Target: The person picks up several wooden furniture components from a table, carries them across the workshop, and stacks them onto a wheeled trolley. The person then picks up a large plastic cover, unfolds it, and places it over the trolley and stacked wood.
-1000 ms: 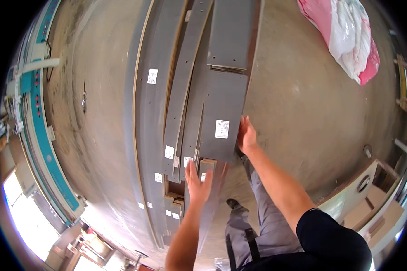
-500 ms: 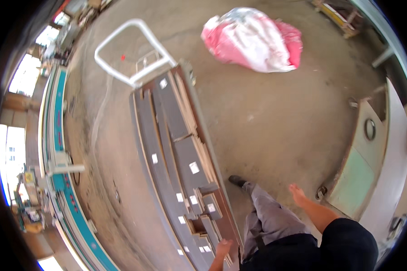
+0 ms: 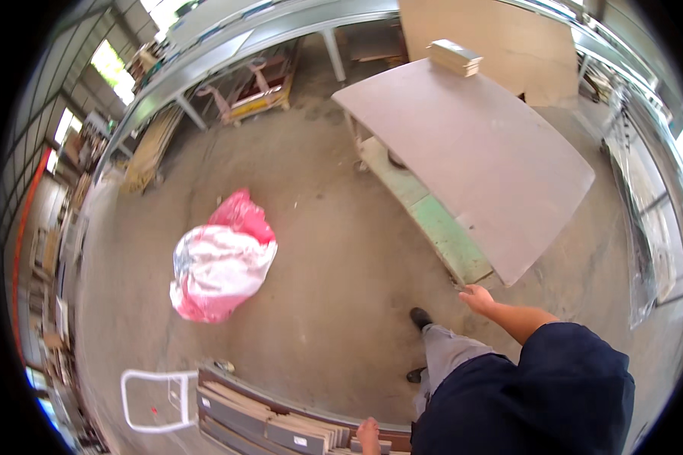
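I have the right hand loosely extended and empty, right of the cart; the left hand hovers over or touches the cart's grey panels, its grip I cannot tell. They're stacked lengthwise, presumably for steadiness, with the white handle at the cart's left end; beyond it lies a pink-white sack

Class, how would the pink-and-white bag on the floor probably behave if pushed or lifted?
The pink-and-white bag would probably sag and fold, as its surface is creased. Slumped broadly on the floor, it seems unlikely to roll. Its weight is uncertain, since any contents are hidden.
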{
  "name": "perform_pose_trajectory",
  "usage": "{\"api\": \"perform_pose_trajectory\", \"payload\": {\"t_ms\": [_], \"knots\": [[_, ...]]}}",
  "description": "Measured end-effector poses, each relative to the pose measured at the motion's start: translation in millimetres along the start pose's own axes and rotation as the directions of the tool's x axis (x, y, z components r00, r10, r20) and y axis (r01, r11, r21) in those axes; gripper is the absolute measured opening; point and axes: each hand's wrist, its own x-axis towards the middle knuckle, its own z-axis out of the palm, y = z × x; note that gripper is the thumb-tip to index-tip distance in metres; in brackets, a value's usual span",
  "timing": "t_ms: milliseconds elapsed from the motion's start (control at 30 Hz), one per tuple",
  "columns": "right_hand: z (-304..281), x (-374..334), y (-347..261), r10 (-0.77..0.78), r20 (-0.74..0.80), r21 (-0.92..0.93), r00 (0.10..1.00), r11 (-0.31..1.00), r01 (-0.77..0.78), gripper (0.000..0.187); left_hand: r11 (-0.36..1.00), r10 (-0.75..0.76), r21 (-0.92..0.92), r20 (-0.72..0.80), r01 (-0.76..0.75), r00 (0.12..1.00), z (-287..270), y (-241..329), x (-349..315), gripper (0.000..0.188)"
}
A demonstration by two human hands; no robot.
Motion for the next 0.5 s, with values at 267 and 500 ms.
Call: {"api": "perform_pose_trajectory", "payload": {"t_ms": [267,500], "knots": [[-57.5,50.6,8.3,0.012,-0.192,0.334,0.981,0.941,0.054,0.044,0.975,-0.023,0.221,0.17,-0.015,0.985,59.6,69.6,73.7,0.016],[-114.3,162.6,-45.8,0.128,-0.358,0.511,0.925,0.856,0.08,0.045,0.973,0.067,0.209,0.141,-0.096,0.988,177.0,238.4,68.2,0.014]]}}
